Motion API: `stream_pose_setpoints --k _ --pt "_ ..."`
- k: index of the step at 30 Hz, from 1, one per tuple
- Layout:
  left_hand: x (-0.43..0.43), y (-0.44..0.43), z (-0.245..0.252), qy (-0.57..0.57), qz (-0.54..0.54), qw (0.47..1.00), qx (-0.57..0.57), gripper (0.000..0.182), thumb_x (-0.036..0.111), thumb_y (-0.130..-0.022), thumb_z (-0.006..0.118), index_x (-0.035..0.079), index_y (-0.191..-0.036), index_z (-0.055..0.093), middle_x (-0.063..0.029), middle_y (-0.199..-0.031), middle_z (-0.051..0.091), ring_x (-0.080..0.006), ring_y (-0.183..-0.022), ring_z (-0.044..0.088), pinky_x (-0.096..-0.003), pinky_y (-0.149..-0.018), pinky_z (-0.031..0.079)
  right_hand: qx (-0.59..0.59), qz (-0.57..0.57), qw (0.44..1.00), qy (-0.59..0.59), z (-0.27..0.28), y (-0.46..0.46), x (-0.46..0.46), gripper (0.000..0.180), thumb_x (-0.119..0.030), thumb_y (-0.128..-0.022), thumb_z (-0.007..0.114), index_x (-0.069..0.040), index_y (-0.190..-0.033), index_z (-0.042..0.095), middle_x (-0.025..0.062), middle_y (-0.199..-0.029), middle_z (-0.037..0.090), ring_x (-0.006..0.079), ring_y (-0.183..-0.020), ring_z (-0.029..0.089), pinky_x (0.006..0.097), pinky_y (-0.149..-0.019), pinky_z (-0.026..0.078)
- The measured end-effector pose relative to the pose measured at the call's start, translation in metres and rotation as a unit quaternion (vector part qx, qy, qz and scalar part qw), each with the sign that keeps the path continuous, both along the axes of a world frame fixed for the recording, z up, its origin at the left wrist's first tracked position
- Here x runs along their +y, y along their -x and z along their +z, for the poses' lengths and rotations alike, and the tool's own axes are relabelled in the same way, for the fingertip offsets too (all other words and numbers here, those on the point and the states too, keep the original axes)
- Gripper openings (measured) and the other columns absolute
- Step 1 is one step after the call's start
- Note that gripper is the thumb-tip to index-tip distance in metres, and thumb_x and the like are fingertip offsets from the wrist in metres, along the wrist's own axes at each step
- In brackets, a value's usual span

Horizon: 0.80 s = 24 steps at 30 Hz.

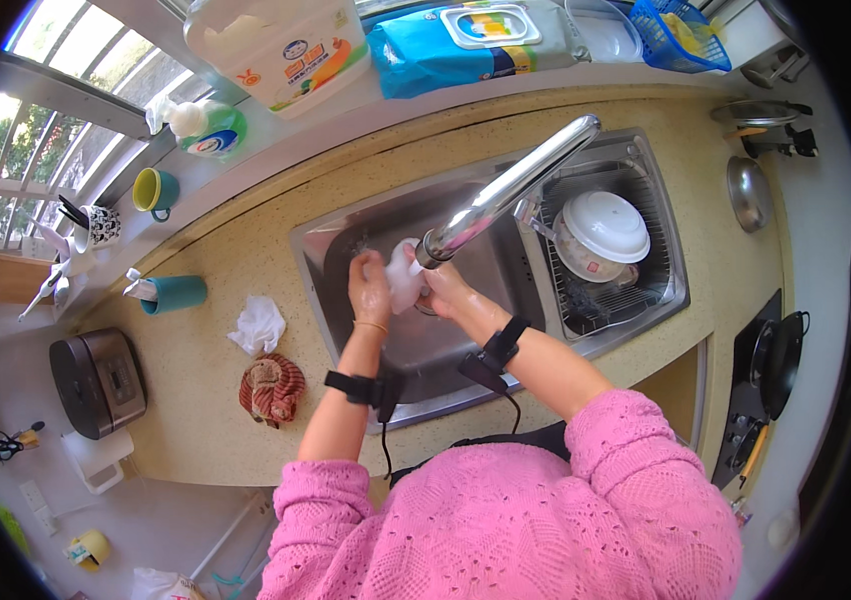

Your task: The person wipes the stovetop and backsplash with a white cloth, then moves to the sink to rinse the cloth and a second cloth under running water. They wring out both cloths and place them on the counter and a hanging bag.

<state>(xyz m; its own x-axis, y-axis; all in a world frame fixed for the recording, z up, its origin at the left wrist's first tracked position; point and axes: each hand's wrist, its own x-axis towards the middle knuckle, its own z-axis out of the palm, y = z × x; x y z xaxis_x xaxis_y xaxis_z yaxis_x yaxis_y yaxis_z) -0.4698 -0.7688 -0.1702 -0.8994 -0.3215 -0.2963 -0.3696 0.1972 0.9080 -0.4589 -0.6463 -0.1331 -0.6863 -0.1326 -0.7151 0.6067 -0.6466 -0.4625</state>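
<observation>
Both hands are over the left basin of a stainless steel sink [463,360], under the chrome faucet [515,184]. My right hand [446,289] grips a wet, whitish, soft item [403,279], which could be a cloth or a sponge. The faucet's spout hides part of this item and some of the right fingers. My left hand [370,292] is curved along the item's left side, wet on the back. Whether its fingers grip the item cannot be made out. A metal drain [425,306] shows partly beneath the right hand.
A wire rack in the right basin holds a white bowl [609,225] upside down on another bowl. Left of the sink lie crumpled white tissue [258,324] and a striped reddish cloth [272,390]. A green soap bottle [208,129] and a wipes pack [463,46] line the sill.
</observation>
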Motion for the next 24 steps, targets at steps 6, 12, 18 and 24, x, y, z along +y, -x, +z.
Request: stream_pose_setpoints --k 6,12,18,24 --pt "0.06 -0.037 0.068 0.265 -0.134 0.945 0.134 0.023 0.026 -0.08 0.06 0.005 -0.087 0.064 -0.0179 -0.089 0.059 -0.0365 -0.087 0.058 -0.0438 -0.072 0.047 0.052 0.041 0.987 0.148 -0.029 -0.01 -0.01 0.013 -0.021 -0.088 0.051 -0.009 -0.093 0.056 0.0056 -0.084 0.061 0.0163 -0.075 0.059 0.033 -0.061 0.048" --pt "0.02 -0.004 0.021 0.22 -0.096 0.97 -0.02 0.025 0.03 -0.081 0.061 0.005 -0.077 0.065 -0.0186 -0.08 0.06 -0.0372 -0.081 0.06 -0.0456 -0.07 0.046 -0.033 0.009 0.999 -0.003 -0.012 -0.018 -0.009 0.022 -0.026 -0.091 0.047 -0.007 -0.098 0.055 0.0056 -0.086 0.06 0.0162 -0.077 0.059 0.0338 -0.062 0.05" --pt "0.01 0.004 0.058 0.147 -0.073 0.985 0.042 0.037 0.034 -0.076 0.069 0.002 -0.067 0.053 -0.0161 -0.072 0.056 -0.0351 -0.073 0.056 -0.0422 -0.066 0.043 -0.076 0.104 0.988 0.084 -0.011 0.002 0.014 0.039 -0.041 -0.083 0.057 -0.013 -0.11 0.053 0.0066 -0.102 0.057 0.0246 -0.092 0.056 0.0518 -0.081 0.046" --pt "0.063 -0.047 0.092 0.194 -0.18 0.946 0.188 0.018 0.025 -0.079 0.064 0.007 -0.083 0.062 -0.0168 -0.091 0.056 -0.0369 -0.086 0.057 -0.0434 -0.07 0.047 0.145 0.115 0.928 0.325 -0.075 0.0 0.004 0.035 -0.035 -0.083 0.062 -0.009 -0.107 0.056 0.0094 -0.105 0.06 0.0238 -0.096 0.059 0.0434 -0.082 0.049"
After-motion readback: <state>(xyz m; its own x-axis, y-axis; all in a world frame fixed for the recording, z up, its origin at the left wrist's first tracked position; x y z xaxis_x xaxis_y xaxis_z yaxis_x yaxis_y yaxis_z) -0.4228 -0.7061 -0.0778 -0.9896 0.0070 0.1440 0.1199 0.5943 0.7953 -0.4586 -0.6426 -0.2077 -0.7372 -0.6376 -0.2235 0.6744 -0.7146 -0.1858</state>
